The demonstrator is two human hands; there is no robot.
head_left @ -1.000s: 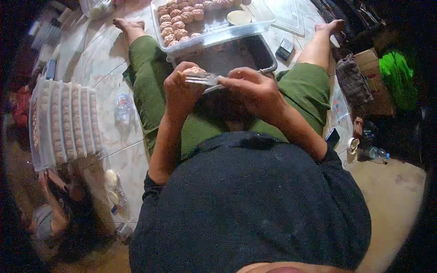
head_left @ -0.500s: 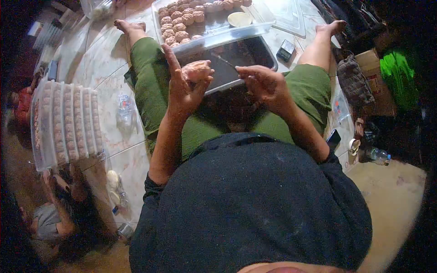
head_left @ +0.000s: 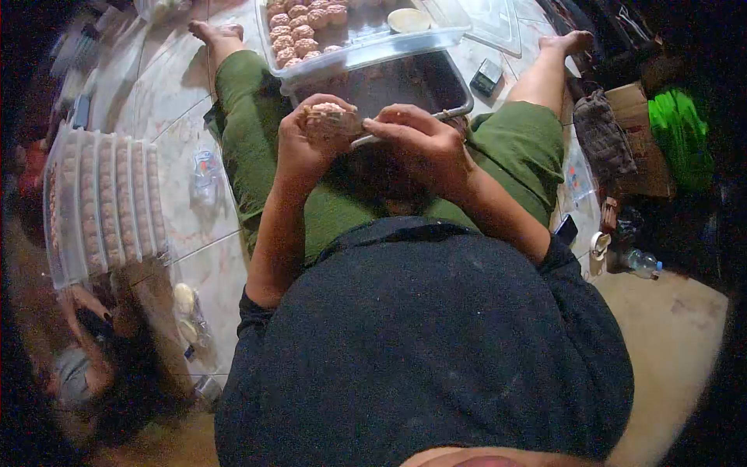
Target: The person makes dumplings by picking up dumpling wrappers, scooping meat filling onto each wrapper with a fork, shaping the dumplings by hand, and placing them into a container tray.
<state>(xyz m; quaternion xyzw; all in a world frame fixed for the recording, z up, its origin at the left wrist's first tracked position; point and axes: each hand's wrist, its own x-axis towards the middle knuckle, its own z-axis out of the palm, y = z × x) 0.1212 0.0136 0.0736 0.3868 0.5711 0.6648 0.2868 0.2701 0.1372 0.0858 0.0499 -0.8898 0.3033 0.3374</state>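
My left hand [head_left: 311, 140] is wrapped round a pinkish textured ball [head_left: 330, 121]. Just to its right, my right hand [head_left: 424, 144] pinches a thin tool, mostly hidden, whose end meets the ball. Both hands are over the near edge of a dark tray [head_left: 389, 89] between my legs. Behind that tray, a clear plastic container [head_left: 366, 56] holds several rows of similar balls [head_left: 303, 33] and a round pale lid or dish [head_left: 409, 21].
Stacked clear containers of balls [head_left: 109, 202] stand at the left, with another person [head_left: 89, 366] below them. A small dark device [head_left: 486, 77] lies right of the tray. A phone [head_left: 566, 229] and plastic bottle [head_left: 643, 263] are at the right.
My left hand has closed round the ball after being spread open beneath it. My right hand has come left with the tool, to the ball. The view has shifted slightly.
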